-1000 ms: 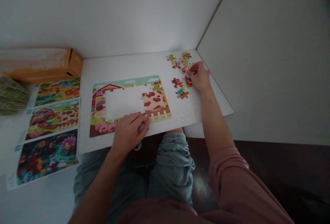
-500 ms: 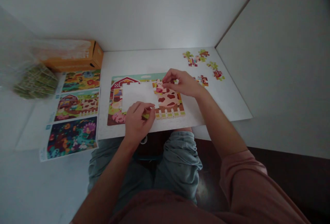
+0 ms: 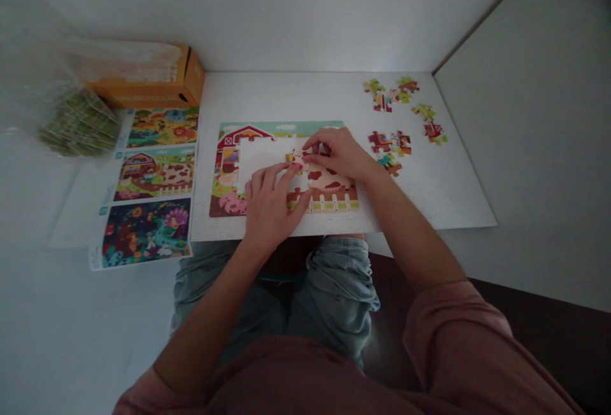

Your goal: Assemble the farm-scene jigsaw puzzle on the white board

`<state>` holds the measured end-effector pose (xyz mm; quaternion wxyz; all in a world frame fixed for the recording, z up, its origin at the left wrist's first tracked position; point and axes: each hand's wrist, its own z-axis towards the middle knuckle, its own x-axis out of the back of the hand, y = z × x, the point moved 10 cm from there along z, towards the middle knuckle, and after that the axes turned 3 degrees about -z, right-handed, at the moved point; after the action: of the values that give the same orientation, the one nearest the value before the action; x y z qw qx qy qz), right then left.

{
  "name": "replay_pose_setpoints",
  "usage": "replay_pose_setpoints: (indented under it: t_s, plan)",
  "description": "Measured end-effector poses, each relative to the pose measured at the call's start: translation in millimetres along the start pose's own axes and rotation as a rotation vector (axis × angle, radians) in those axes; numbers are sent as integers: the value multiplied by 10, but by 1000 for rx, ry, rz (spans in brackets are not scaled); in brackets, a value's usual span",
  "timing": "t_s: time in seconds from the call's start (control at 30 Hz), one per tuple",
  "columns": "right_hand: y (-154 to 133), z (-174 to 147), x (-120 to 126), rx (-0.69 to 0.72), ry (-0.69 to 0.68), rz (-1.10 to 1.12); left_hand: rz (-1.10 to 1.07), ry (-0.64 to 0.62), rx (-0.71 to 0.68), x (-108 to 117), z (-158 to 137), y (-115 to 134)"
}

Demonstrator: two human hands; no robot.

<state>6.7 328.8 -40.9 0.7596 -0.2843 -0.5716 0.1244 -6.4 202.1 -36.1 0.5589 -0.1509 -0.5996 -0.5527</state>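
A farm jigsaw puzzle (image 3: 267,127) lies partly assembled on the white table, its border joined around a bare white middle. The cow-face puzzle piece (image 3: 298,158) sits at the right side of that gap, beside the brown-spotted cow body. My right hand (image 3: 341,153) pinches this piece at its right edge with thumb and fingertips. My left hand (image 3: 273,202) is open over the lower part of the puzzle, its thumb spread toward the fence and its index fingertip at the piece's lower edge.
Several loose puzzle pieces (image 3: 382,102) are scattered at the right of the table (image 3: 443,192). On the left lies a sheet of printed pictures (image 3: 155,173). Behind it are an orange box (image 3: 193,77) and a clear bag of green pieces (image 3: 79,125).
The cow-face piece has shifted down in the gap with my right hand. My left hand has opened from a pinch and reached up to the piece. The view has shifted slightly.
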Motion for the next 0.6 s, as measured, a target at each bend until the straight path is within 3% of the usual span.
replay_pose_setpoints:
  t_s: [0.23, 0.6]
  plan:
    - [10, -76, 167, -29, 26, -52, 102, -73, -35, -58, -41, 115]
    - [-62, -95, 20, 105, -51, -64, 19, -7, -36, -16, -32, 102]
